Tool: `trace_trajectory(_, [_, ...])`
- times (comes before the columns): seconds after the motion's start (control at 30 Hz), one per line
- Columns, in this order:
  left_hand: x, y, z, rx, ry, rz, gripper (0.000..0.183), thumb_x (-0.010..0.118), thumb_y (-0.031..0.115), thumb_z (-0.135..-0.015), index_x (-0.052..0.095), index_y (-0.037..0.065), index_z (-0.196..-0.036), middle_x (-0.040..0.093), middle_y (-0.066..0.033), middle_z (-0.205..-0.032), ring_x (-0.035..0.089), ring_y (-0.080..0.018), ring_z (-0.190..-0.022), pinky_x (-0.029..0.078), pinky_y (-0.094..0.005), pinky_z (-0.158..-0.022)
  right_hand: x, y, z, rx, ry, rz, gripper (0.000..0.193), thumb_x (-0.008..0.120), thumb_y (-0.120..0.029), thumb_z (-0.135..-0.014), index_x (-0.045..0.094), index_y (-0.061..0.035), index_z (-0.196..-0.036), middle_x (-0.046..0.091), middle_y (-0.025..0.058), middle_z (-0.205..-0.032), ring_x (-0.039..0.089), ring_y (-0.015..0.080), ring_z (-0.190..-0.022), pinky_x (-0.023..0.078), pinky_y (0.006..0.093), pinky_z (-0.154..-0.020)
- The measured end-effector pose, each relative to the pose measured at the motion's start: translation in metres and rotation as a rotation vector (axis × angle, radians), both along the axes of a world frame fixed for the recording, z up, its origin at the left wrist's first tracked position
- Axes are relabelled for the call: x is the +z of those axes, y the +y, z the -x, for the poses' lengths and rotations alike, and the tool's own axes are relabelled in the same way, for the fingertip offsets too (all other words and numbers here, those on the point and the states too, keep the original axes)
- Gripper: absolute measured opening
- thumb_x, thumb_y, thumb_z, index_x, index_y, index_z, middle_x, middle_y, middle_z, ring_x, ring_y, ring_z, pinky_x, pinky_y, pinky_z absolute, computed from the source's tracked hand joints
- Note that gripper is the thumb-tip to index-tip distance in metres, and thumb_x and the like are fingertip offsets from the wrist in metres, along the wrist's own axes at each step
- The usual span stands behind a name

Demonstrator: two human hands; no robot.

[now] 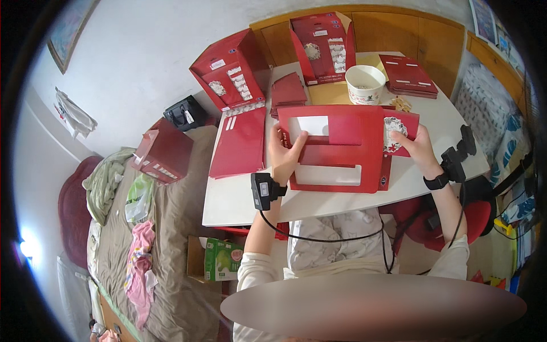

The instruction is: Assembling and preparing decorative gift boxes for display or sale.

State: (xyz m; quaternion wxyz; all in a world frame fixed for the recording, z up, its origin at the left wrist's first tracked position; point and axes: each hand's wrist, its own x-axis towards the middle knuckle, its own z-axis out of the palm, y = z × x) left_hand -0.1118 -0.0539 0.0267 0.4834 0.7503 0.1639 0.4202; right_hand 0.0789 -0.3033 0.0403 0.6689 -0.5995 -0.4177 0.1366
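In front of me I hold a red cardboard sleeve (342, 155) with two window cut-outs above the table's near edge. My left hand (286, 153) grips its left edge, the thumb lying over the front by the upper window. A red card (409, 122) with a white lacy ornament sticks out of the sleeve's right side. My right hand (420, 149) is closed on that card, thumb on the ornament. Red also fills the right part of the upper window, while white shows in its left part. My right fingers behind the card are hidden.
On the white table (233, 196) lie flat red cardboard pieces (239, 142), smaller red cards (289, 90) and a red stack (408, 75). Red display boxes (322, 48) stand behind, near a white paper tub (365, 85). A bed (182, 211) is at left. Cables run from both wrists.
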Motion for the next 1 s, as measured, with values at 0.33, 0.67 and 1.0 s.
trace_trajectory(0.33, [0.003, -0.013, -0.002, -0.021, -0.140, -0.134, 0.052, 0.078, 0.016, -0.068, 0.044, 0.000, -0.104, 0.058, -0.0095, -0.087, 0.056, -0.0151, -0.078, 0.046, -0.0288, -0.069, -0.003, 0.013, 0.006, 0.379, 0.320, -0.056, 0.033, 0.049, -0.011, -0.089, 0.047, -0.0018, -0.121, 0.057, 0.0043, -0.113, 0.055, 0.0112, -0.101, 0.047, 0.0287, -0.082])
trace_trajectory(0.67, [0.009, -0.025, -0.005, -0.094, -0.241, -0.043, 0.050, 0.076, 0.017, -0.070, 0.043, 0.000, -0.104, 0.060, -0.0102, -0.087, 0.058, -0.0154, -0.075, 0.047, -0.0281, -0.065, -0.019, 0.021, -0.002, 0.510, 0.633, -0.076, 0.034, 0.050, -0.011, -0.089, 0.046, -0.0036, -0.122, 0.056, 0.0049, -0.111, 0.057, 0.0139, -0.098, 0.048, 0.0301, -0.081])
trace_trajectory(1.0, [0.006, -0.025, -0.007, 0.004, -0.184, -0.129, 0.047, 0.076, 0.020, -0.071, 0.045, 0.000, -0.101, 0.059, -0.0077, -0.076, 0.048, -0.0129, -0.060, 0.042, -0.0263, -0.055, -0.013, 0.020, 0.006, 0.228, 0.186, -0.193, 0.030, 0.053, -0.007, -0.087, 0.049, 0.0006, -0.116, 0.059, 0.0068, -0.106, 0.058, 0.0121, -0.093, 0.048, 0.0271, -0.079])
